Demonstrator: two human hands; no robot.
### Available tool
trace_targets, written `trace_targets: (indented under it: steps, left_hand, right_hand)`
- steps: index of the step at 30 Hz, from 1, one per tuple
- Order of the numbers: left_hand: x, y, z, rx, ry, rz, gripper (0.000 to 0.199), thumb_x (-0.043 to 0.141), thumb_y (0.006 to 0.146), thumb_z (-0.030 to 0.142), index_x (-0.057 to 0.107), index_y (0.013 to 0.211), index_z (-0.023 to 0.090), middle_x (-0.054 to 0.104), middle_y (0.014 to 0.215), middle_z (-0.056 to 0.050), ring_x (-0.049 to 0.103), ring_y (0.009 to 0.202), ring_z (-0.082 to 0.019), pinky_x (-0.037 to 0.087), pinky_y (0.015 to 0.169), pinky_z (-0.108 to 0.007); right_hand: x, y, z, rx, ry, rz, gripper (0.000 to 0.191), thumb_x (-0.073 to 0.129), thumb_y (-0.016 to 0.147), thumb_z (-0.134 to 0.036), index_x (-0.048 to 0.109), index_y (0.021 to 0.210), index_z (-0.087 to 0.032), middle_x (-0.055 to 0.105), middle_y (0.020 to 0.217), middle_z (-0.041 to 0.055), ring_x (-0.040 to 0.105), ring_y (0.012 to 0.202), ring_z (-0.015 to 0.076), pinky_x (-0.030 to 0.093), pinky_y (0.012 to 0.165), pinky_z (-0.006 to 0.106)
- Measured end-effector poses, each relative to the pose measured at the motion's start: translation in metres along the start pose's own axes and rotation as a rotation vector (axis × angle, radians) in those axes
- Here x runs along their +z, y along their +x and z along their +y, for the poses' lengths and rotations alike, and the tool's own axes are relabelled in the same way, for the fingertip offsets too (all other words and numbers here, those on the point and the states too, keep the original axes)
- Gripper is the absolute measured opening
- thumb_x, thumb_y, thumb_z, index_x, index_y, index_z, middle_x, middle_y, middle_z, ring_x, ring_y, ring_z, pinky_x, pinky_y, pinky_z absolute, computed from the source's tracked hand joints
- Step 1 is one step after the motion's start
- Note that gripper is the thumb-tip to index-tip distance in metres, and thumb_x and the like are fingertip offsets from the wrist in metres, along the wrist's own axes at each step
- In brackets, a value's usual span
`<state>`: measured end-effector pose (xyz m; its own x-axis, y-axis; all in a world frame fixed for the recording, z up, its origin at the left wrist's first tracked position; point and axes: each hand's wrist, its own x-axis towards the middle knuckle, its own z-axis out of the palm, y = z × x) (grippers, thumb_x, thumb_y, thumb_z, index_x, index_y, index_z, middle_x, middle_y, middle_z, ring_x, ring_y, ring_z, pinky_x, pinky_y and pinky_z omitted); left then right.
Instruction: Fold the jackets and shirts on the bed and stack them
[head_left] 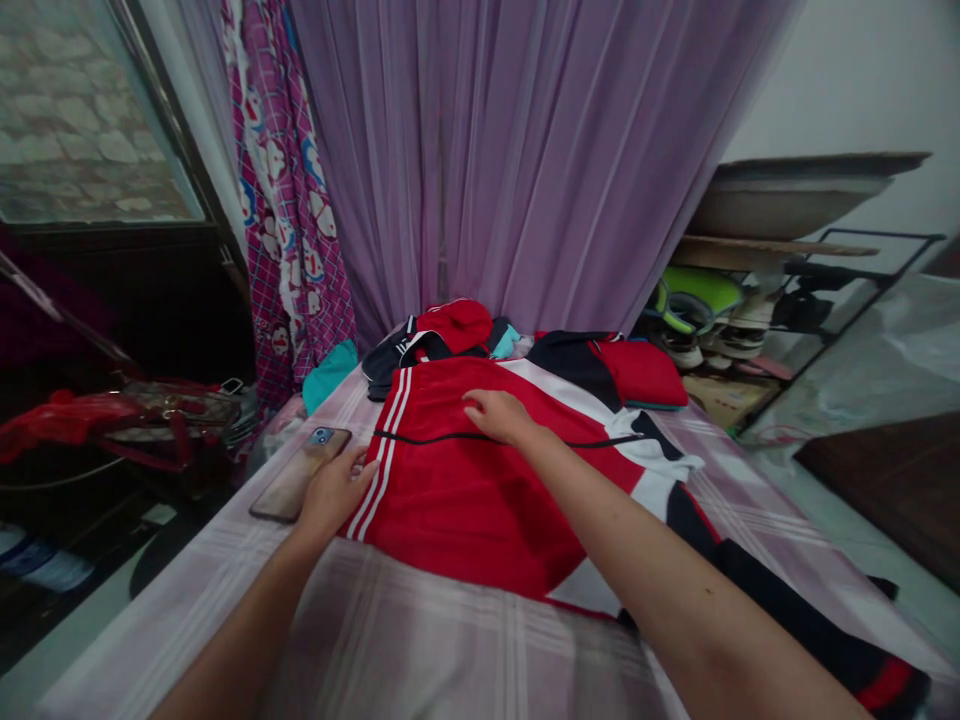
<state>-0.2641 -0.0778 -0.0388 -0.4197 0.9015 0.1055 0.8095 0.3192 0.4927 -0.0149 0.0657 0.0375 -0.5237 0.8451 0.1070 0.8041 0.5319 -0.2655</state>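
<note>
Across the middle of the plaid cloth, I see the red, white and navy track jacket spread flat, its dark zipper running left to right. I have the left hand at its white-striped left edge, just beside a smartphone; the right hand is over the far half, fingers loosely curled. I cannot tell whether either grips fabric. Folded clothes lie far right.
</note>
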Motion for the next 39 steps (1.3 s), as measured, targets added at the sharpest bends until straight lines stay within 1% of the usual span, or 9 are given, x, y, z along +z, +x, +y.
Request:
trace_targets:
  steps: [8, 11, 14, 18, 22, 26, 31, 36, 39]
  left_hand:
    - [0.024, 0.000, -0.015, 0.143, -0.332, 0.094, 0.046, 0.050, 0.084, 0.048, 0.067, 0.120, 0.024, 0.073, 0.120, -0.004, 0.069, 0.109, -0.022, 0.054, 0.097, -0.035]
    - [0.028, -0.002, -0.018, 0.136, -0.383, 0.087, 0.046, 0.051, 0.085, 0.051, 0.068, 0.119, 0.024, 0.073, 0.120, -0.004, 0.067, 0.113, -0.023, 0.052, 0.101, -0.037]
    - [0.026, -0.005, -0.016, 0.096, -0.389, 0.074, 0.049, 0.051, 0.085, 0.051, 0.066, 0.123, 0.025, 0.072, 0.120, -0.005, 0.067, 0.112, -0.023, 0.052, 0.100, -0.038]
    - [0.018, -0.009, -0.008, 0.004, -0.364, -0.020, 0.060, 0.051, 0.085, 0.050, 0.053, 0.139, 0.024, 0.075, 0.105, -0.004, 0.070, 0.089, -0.020, 0.057, 0.079, -0.034]
    - [0.011, -0.009, -0.004, -0.079, -0.279, -0.095, 0.057, 0.053, 0.083, 0.050, 0.059, 0.132, 0.022, 0.070, 0.080, 0.000, 0.064, 0.067, -0.017, 0.050, 0.062, -0.029]
    - [0.005, -0.006, -0.007, -0.113, -0.219, -0.125, 0.048, 0.054, 0.081, 0.054, 0.067, 0.114, 0.022, 0.058, 0.062, 0.004, 0.057, 0.056, -0.016, 0.041, 0.052, -0.027]
    - [-0.005, -0.010, -0.007, -0.083, -0.010, -0.105, 0.044, 0.053, 0.087, 0.050, 0.063, 0.121, 0.024, 0.058, 0.062, 0.003, 0.061, 0.062, -0.018, 0.043, 0.058, -0.027]
    - [-0.015, -0.019, 0.003, -0.058, 0.293, -0.124, 0.045, 0.052, 0.090, 0.048, 0.058, 0.129, 0.028, 0.072, 0.088, -0.005, 0.068, 0.085, -0.025, 0.048, 0.075, -0.034]
    - [-0.019, -0.021, 0.010, -0.098, 0.393, -0.124, 0.048, 0.052, 0.090, 0.048, 0.055, 0.134, 0.027, 0.073, 0.103, -0.010, 0.069, 0.094, -0.031, 0.050, 0.079, -0.040]
  right_hand:
    - [0.020, 0.115, -0.037, -0.006, -0.007, 0.024, 0.050, 0.042, 0.097, -0.047, 0.049, 0.144, -0.031, 0.067, 0.131, 0.0061, 0.063, 0.118, 0.0243, 0.049, 0.096, 0.037]
    - [0.029, 0.147, -0.048, -0.046, -0.055, -0.073, 0.052, 0.055, 0.091, -0.053, 0.058, 0.137, -0.028, 0.067, 0.130, 0.0088, 0.063, 0.117, 0.0261, 0.050, 0.094, 0.036]
    - [0.035, 0.168, -0.049, -0.068, -0.074, -0.080, 0.035, 0.055, 0.092, -0.045, 0.069, 0.120, -0.029, 0.070, 0.125, 0.0065, 0.063, 0.115, 0.0248, 0.048, 0.095, 0.035]
    - [0.045, 0.183, -0.038, 0.056, -0.032, 0.197, 0.043, 0.033, 0.101, -0.039, 0.061, 0.132, -0.030, 0.070, 0.123, 0.0071, 0.063, 0.113, 0.0242, 0.047, 0.096, 0.037]
    - [0.064, 0.186, -0.026, 0.042, -0.005, 0.110, 0.042, 0.038, 0.099, -0.035, 0.056, 0.137, -0.030, 0.068, 0.126, 0.0066, 0.062, 0.114, 0.0248, 0.047, 0.097, 0.038]
    - [0.077, 0.175, -0.020, -0.013, 0.063, 0.097, 0.056, 0.042, 0.096, -0.026, 0.036, 0.152, -0.019, 0.063, 0.133, 0.0117, 0.060, 0.117, 0.0257, 0.046, 0.101, 0.040]
    - [0.067, 0.129, -0.014, -0.155, 0.097, 0.041, 0.061, 0.047, 0.094, -0.025, 0.034, 0.153, -0.015, 0.056, 0.143, 0.0122, 0.052, 0.128, 0.0253, 0.040, 0.109, 0.041]
    - [0.048, 0.035, 0.008, -0.264, 0.087, 0.103, 0.051, 0.048, 0.093, -0.028, 0.049, 0.144, -0.018, 0.054, 0.146, 0.0092, 0.049, 0.133, 0.0243, 0.037, 0.114, 0.043]
    - [0.048, -0.034, 0.036, -0.214, 0.102, 0.131, 0.047, 0.045, 0.094, -0.032, 0.055, 0.139, -0.018, 0.058, 0.142, 0.0103, 0.051, 0.131, 0.0233, 0.039, 0.113, 0.043]
